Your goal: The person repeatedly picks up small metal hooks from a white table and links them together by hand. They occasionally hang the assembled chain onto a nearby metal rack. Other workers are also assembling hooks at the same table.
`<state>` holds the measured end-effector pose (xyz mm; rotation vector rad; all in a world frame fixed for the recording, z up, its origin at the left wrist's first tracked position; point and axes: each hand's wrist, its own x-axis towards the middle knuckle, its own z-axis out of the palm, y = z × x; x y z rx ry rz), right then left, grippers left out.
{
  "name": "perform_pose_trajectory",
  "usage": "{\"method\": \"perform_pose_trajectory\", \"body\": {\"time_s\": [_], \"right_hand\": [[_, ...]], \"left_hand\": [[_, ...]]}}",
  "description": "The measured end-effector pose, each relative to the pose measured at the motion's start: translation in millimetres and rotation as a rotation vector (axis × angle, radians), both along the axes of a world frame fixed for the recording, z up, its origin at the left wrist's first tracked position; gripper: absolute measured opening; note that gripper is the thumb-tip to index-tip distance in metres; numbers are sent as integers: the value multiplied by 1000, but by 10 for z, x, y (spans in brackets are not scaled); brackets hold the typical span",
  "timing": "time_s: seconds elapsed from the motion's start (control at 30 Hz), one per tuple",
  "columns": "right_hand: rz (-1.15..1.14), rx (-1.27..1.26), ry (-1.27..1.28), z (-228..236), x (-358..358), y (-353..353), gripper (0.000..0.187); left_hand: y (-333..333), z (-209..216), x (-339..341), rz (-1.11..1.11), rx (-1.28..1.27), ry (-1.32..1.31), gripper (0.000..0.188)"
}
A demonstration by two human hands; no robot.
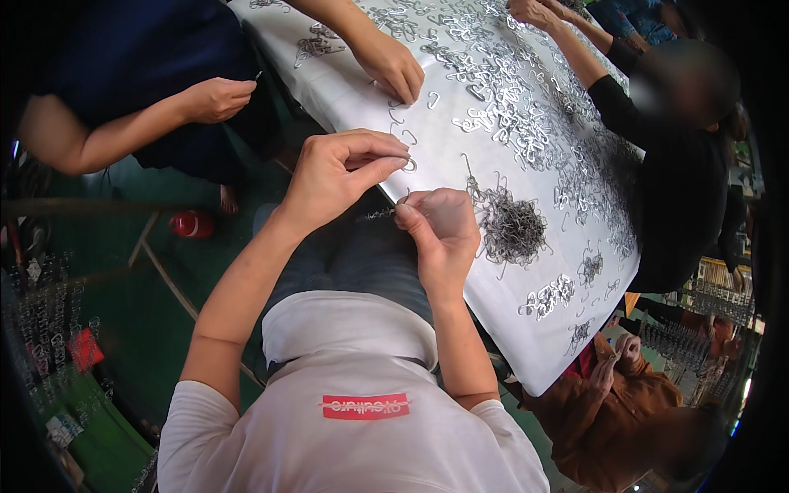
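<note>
Own hands: two, both raised over the lap at the near edge of the table [460,329].
Right hand [440,230]: curled shut, thumb pressed against the forefinger, pinching one end of a short row of wire hooks [376,214].
Left hand [337,177]: fingers bunched together, tips pinching a single small wire hook [408,163] just above and beyond the row.
Row of wire hooks: one short string, thin silvery metal, lying roughly level between the two hands, over the jeans; how many pieces it holds is too small to tell.
Table: one, covered in white sheet, running away to the upper right.
Dark tangle [511,226]: one dense clump of grey wire pieces, just right of the right hand, on the sheet.
Small clusters: about four little bright heaps near the table's near-right corner, the largest [549,296] shiny and flat.
Loose hooks [509,90]: too many to count, silvery, curved, scattered over the far half of the sheet.
Other people: three seen, one in dark blue at upper left with two hands [393,62] near the sheet, one in black at right reaching in, one in brown at lower right.
</note>
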<state>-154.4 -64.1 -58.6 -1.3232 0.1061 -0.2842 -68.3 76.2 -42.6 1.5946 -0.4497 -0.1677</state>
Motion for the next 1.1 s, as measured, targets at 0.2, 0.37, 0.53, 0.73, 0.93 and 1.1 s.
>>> {"method": "perform_pose_trajectory", "body": {"time_s": [0.2, 0.37, 0.53, 0.73, 0.93, 1.1], "right_hand": [[10, -59, 64, 19, 69, 22, 23], [36, -22, 62, -50, 102, 111, 20], [75, -151, 63, -116, 130, 120, 22], [-165, -807, 258, -231, 301, -751, 10], [-91, -1162, 647, -440, 745, -1296, 20], [115, -1434, 650, -517, 1030, -1210, 18]], "left_hand": [[97, 145, -65, -36, 55, -166, 15], [156, 234, -153, -19, -34, -43, 28], [149, 215, -204, 52, -27, -26, 24], [201, 202, -280, 106, 2, -49, 13], [222, 212, -312, 138, -22, -135, 12], [245, 214, -388, 168, -23, -6, 15]]}}
